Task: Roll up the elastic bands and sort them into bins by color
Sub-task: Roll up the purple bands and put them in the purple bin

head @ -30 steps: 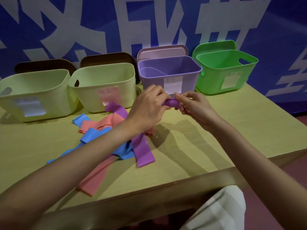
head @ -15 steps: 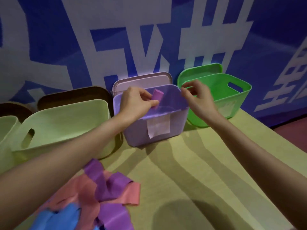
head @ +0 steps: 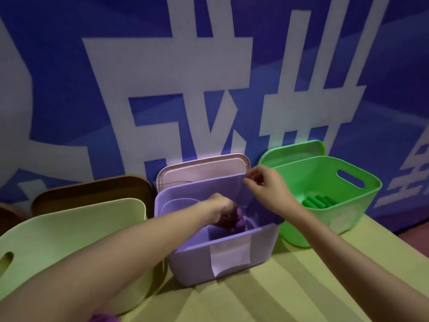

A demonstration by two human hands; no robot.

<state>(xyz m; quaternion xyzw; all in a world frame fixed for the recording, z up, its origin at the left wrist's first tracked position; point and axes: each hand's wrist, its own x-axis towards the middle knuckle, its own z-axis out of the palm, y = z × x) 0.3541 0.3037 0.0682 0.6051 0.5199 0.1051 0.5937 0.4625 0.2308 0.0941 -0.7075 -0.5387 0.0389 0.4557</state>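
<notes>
A purple bin [head: 197, 259] with a white label [head: 231, 256] is seen beside a green bin [head: 329, 182] and a pale yellow-green bin [head: 69, 228]. Green rolls [head: 319, 202] are seen in the green one. The wall [head: 69, 66] is patterned blue with large white characters. The table [head: 278, 298] is yellow-green.

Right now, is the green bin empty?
No. The green bin holds rolled green bands lying on its floor.
</notes>
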